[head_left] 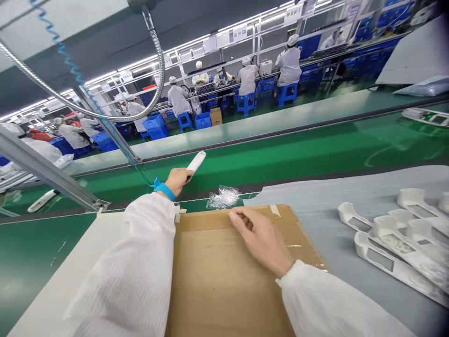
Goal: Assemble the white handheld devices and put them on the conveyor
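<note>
My left hand (178,180), with a blue wrist strap (164,189) behind it, is closed around one end of a long white plastic shell (197,161). The shell is held out over the green conveyor belt (266,161), its rounded far end pointing away from me. On a sheet of brown cardboard (210,271) lies my right hand (261,236), its fingers loosely curled and nothing visible in them. Crumpled clear plastic film (224,197) sits just past the cardboard's far edge, between the two hands.
Several white plastic housings (396,234) lie on the grey mat (315,206) at right. More white parts ride the belt at far left (42,200) and far right (426,117). A metal post (52,166) and a flexible metal hose (159,70) stand at left. Co-workers sit beyond.
</note>
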`<state>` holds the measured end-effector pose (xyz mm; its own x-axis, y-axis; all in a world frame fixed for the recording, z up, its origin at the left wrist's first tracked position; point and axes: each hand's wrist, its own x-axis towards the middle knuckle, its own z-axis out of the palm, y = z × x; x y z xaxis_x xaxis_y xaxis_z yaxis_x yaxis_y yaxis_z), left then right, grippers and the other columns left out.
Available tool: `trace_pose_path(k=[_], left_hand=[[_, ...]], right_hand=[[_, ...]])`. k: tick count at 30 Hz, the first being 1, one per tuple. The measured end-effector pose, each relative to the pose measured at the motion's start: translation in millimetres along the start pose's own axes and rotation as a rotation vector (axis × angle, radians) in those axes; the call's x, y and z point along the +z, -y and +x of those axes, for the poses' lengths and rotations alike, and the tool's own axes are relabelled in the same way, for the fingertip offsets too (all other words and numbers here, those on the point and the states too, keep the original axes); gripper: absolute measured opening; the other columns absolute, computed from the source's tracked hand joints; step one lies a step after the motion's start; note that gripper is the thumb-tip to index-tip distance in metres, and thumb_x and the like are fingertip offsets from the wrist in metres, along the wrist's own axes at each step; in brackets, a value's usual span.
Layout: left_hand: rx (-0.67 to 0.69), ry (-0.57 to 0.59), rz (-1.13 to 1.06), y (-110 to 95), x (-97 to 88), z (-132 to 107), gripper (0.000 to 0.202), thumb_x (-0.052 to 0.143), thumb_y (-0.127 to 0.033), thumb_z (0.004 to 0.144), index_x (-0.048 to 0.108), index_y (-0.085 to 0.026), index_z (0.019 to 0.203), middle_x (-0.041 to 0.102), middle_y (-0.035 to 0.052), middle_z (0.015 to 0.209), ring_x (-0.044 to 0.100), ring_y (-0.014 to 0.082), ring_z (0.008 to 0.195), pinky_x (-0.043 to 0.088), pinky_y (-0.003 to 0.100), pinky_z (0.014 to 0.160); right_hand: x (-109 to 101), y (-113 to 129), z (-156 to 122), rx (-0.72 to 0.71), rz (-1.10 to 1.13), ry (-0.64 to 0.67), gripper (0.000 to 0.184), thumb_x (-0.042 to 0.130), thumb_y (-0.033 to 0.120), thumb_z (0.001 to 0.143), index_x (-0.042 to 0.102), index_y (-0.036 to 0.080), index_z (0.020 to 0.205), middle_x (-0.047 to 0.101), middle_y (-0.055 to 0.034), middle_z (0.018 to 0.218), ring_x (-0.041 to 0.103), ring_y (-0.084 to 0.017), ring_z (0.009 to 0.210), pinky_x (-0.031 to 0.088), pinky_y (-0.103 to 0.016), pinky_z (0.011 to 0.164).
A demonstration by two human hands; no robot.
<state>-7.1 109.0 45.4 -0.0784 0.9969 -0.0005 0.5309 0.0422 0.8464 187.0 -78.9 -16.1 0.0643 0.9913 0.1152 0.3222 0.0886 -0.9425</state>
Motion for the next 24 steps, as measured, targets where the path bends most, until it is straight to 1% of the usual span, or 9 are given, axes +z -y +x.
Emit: trace_pose_path(k=[3,5,7,8,10,14,18,21,24], left_hand=[[0.079,0.165,-0.153,-13,3.9,-57,0.030,0.072,-0.015,0.070,0.073,-0.013,0.099,0.071,0.0048,0.090,0.063,0.0148,0.079,0.048,0.027,0.073],[0.155,0.315,-0.322,-14,11.7,-95,0.044,0.074,-0.009,0.062,0.070,-0.015,0.105,0.071,0.0048,0.099,0.064,0.0162,0.088,0.049,0.027,0.080],[0.222,0.460,-0.434,-8,22.7,-128,0.038,0.073,-0.005,0.059,0.070,-0.015,0.096,0.071,0.0056,0.099,0.065,0.0180,0.090,0.050,0.030,0.083],[0.241,0.493,-0.460,-3,28.5,-140,0.035,0.069,-0.003,0.059,0.070,-0.015,0.092,0.070,0.0063,0.100,0.065,0.0186,0.089,0.051,0.031,0.082],[0.262,0.395,-0.474,9,38.3,-156,0.041,0.064,0.001,0.061,0.068,-0.017,0.097,0.068,0.0074,0.110,0.065,0.0199,0.097,0.051,0.033,0.088],[0.132,0.094,-0.494,24,44.0,-167,0.038,0.067,-0.008,0.075,0.059,-0.017,0.111,0.064,0.0112,0.118,0.062,0.0208,0.111,0.047,0.038,0.102],[0.048,0.279,-0.564,18,50.1,-179,0.029,0.064,-0.032,0.089,0.057,-0.015,0.111,0.066,0.0142,0.115,0.065,0.0212,0.105,0.049,0.038,0.098],[0.101,0.401,-0.591,12,62.0,-193,0.036,0.063,-0.038,0.090,0.055,-0.017,0.118,0.066,0.0135,0.117,0.066,0.0211,0.101,0.052,0.034,0.088],[0.140,0.458,-0.449,10,63.6,-199,0.032,0.051,-0.044,0.096,0.059,-0.017,0.113,0.070,0.0095,0.097,0.065,0.0198,0.082,0.050,0.031,0.072]], right_hand=[[-9,1,7,0.175,0.380,0.025,0.050,0.046,0.068,0.090,0.064,0.022,0.101,0.065,-0.0044,0.082,0.052,-0.015,0.062,0.041,-0.029,0.057],[-15,5,9,0.295,0.664,0.163,0.062,0.042,0.075,0.088,0.063,0.020,0.109,0.066,-0.0069,0.087,0.049,-0.013,0.056,0.036,-0.027,0.050],[-20,12,7,0.344,0.781,0.350,0.064,0.043,0.075,0.087,0.065,0.018,0.107,0.065,-0.0074,0.086,0.046,-0.012,0.055,0.033,-0.026,0.047],[-21,15,5,0.332,0.769,0.428,0.059,0.048,0.071,0.087,0.067,0.017,0.102,0.064,-0.0066,0.083,0.047,-0.012,0.056,0.034,-0.026,0.049],[-22,18,0,0.280,0.682,0.490,0.044,0.063,0.059,0.085,0.068,0.016,0.095,0.062,-0.0034,0.078,0.049,-0.011,0.060,0.037,-0.025,0.054],[-15,14,-6,0.195,0.600,0.259,0.046,0.081,0.044,0.075,0.063,0.022,0.111,0.069,-0.0021,0.093,0.061,-0.015,0.082,0.046,-0.027,0.075],[-7,11,-5,0.131,0.699,0.020,0.052,0.083,0.046,0.072,0.059,0.027,0.114,0.070,-0.0050,0.118,0.063,-0.022,0.110,0.048,-0.034,0.093],[-4,12,-6,0.084,0.723,0.055,0.055,0.078,0.053,0.076,0.055,0.029,0.121,0.066,-0.0055,0.128,0.063,-0.025,0.112,0.052,-0.037,0.089],[-8,7,-5,0.083,0.513,0.046,0.051,0.064,0.061,0.085,0.056,0.026,0.120,0.068,-0.0090,0.123,0.065,-0.026,0.106,0.053,-0.039,0.081]])
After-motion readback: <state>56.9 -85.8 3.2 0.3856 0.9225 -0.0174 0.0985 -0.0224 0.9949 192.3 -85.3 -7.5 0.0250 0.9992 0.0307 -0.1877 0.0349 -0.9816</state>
